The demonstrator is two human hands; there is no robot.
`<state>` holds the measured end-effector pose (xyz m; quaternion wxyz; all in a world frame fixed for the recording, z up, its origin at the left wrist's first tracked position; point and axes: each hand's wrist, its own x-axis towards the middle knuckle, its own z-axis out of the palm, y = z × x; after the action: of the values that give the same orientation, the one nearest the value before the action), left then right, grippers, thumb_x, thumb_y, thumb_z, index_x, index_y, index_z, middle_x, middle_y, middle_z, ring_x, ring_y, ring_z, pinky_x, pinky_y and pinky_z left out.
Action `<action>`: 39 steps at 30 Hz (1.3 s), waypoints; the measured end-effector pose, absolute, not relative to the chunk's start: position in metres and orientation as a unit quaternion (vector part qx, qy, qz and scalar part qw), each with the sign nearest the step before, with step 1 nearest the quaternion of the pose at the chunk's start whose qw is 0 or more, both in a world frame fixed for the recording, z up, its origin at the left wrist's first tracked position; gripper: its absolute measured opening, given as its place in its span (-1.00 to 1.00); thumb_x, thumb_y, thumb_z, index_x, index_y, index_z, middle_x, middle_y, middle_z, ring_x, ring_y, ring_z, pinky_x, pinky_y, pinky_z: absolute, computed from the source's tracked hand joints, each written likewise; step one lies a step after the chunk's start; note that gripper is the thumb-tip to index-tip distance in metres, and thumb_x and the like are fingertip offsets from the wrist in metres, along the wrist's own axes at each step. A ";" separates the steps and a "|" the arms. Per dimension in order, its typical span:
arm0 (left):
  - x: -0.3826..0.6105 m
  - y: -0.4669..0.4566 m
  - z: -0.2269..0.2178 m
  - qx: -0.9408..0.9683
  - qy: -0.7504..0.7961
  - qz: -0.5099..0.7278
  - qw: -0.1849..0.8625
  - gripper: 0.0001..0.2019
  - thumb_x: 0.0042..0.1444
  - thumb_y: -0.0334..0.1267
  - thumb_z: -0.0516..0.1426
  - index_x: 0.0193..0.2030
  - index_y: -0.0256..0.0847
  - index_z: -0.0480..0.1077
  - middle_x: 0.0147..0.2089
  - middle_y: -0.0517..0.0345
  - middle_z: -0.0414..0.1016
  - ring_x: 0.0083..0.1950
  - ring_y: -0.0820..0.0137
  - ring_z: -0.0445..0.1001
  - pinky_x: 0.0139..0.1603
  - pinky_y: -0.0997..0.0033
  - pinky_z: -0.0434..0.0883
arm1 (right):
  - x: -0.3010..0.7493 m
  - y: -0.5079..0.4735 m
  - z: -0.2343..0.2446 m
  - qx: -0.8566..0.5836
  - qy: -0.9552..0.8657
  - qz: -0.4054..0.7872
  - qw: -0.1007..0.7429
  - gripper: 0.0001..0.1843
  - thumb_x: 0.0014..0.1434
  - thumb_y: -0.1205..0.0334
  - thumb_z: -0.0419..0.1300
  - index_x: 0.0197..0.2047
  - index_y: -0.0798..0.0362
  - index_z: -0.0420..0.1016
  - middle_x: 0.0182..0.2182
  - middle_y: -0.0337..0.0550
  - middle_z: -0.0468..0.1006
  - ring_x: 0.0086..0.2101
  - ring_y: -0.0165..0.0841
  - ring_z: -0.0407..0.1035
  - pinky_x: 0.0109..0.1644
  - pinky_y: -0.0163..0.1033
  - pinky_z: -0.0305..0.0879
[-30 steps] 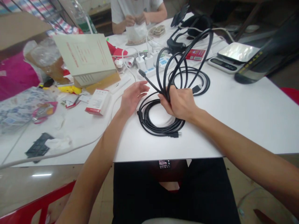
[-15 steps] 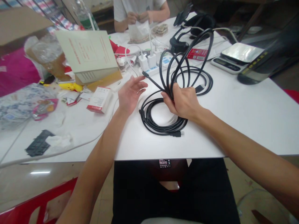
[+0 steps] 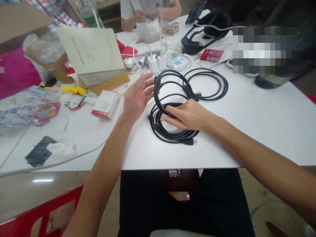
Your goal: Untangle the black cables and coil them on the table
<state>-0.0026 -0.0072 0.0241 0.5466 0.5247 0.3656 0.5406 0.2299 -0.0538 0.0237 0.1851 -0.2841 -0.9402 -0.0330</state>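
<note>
Loops I had raised are down now. My right hand point(image 3: 190, 116) lies flat on the black cable point(image 3: 170, 98), grip loose, pinning its coil to the tabletop point(image 3: 247, 125). Left hand point(image 3: 137, 95) open, holding nothing, fingertips steadying the coil's far edge.

**Black cables on a white table**

The coiled cable point(image 3: 170, 128) under the right hand point(image 3: 190, 115) is black, as is the second coil point(image 3: 209, 84) beyond it. The table point(image 3: 259, 121) is plain white. By the left hand point(image 3: 138, 97) lies a small white box point(image 3: 105, 103) with red edges. The big book point(image 3: 92, 54) is pale cream with red print. The power strip point(image 3: 172, 62) is white with blue labels. The chair point(image 3: 37, 217) is red.
</note>
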 end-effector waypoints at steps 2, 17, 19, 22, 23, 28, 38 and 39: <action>-0.001 -0.008 0.024 0.535 0.362 0.538 0.541 -0.51 0.36 0.24 0.19 0.15 -0.10 0.56 0.20 -0.05 0.64 0.35 0.01 0.60 0.27 0.09 0.60 | 0.230 -0.054 0.024 -0.275 -0.944 -0.024 0.182 -0.28 0.60 -0.23 -0.24 -0.23 0.12 0.46 -0.56 -0.21 0.41 -0.56 -0.49 0.02 -0.34 -0.25 -0.22; 0.011 -0.008 0.003 0.617 0.398 0.441 0.516 -0.59 0.13 -0.01 0.44 0.05 -0.14 0.62 0.07 0.01 0.69 0.19 0.05 0.64 0.27 0.05 0.55 | 0.224 -0.063 0.022 -0.224 -0.966 0.026 0.124 -0.18 0.39 -0.48 0.05 -0.39 0.16 0.56 -0.59 -0.14 0.39 -0.51 -0.44 0.09 -0.27 -0.25 -0.17; 0.011 -0.007 -0.002 0.634 0.406 0.424 0.504 -0.58 0.10 -0.04 0.45 0.04 -0.17 0.62 0.08 0.00 0.70 0.18 0.07 0.64 0.29 0.05 0.52 | 0.224 -0.062 0.022 -0.228 -0.966 0.047 0.109 -0.16 0.33 -0.54 0.10 -0.39 0.16 0.57 -0.56 -0.12 0.43 -0.49 -0.44 0.12 -0.26 -0.26 -0.13; 0.010 -0.006 -0.007 0.647 0.407 0.415 0.493 -0.57 0.08 -0.05 0.46 0.03 -0.20 0.62 0.10 -0.02 0.70 0.16 0.10 0.65 0.30 0.08 0.51 | 0.225 -0.062 0.023 -0.241 -0.964 0.071 0.085 -0.14 0.29 -0.57 0.12 -0.43 0.15 0.55 -0.56 -0.13 0.43 -0.51 -0.46 0.08 -0.26 -0.26 -0.12; 0.010 -0.005 -0.007 0.650 0.407 0.414 0.490 -0.57 0.08 -0.05 0.46 0.03 -0.20 0.62 0.11 -0.03 0.70 0.15 0.10 0.66 0.29 0.08 0.51 | 0.225 -0.062 0.023 -0.243 -0.964 0.076 0.080 -0.13 0.28 -0.59 0.11 -0.44 0.15 0.53 -0.57 -0.14 0.41 -0.52 -0.47 0.06 -0.26 -0.26 -0.13; 0.007 -0.002 -0.008 0.674 0.404 0.406 0.467 -0.57 0.06 -0.04 0.47 0.02 -0.18 0.63 0.14 -0.03 0.70 0.19 0.11 0.64 0.38 0.05 0.46 | 0.224 -0.064 0.028 -0.251 -0.963 0.080 0.059 -0.13 0.21 -0.62 0.18 -0.41 0.15 0.56 -0.58 -0.14 0.42 -0.53 -0.47 0.08 -0.27 -0.26 -0.09; 0.005 0.005 -0.014 0.632 0.443 0.467 0.432 -0.62 0.12 -0.02 0.45 -0.04 -0.22 0.63 -0.04 0.00 0.72 0.05 0.17 0.68 0.16 0.20 0.57 | 0.217 -0.062 0.027 -0.331 -0.943 0.009 0.013 -0.30 0.47 -0.37 0.04 -0.05 0.17 0.58 -0.41 -0.03 0.60 -0.49 -0.42 0.23 -0.27 -0.23 -0.28; 0.005 0.006 -0.016 0.622 0.444 0.479 0.431 -0.62 0.15 0.02 0.44 -0.04 -0.21 0.63 -0.06 0.00 0.72 0.05 0.18 0.68 0.13 0.23 0.58 | 0.218 -0.061 0.026 -0.344 -0.939 0.002 0.018 -0.29 0.49 -0.37 -0.01 0.00 0.16 0.56 -0.39 -0.01 0.61 -0.48 -0.40 0.26 -0.27 -0.22 -0.29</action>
<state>0.0054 0.0061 -0.0157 0.4314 0.6220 0.4444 0.4791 0.2176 -0.0611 0.0257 0.0181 -0.3439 -0.9388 0.0021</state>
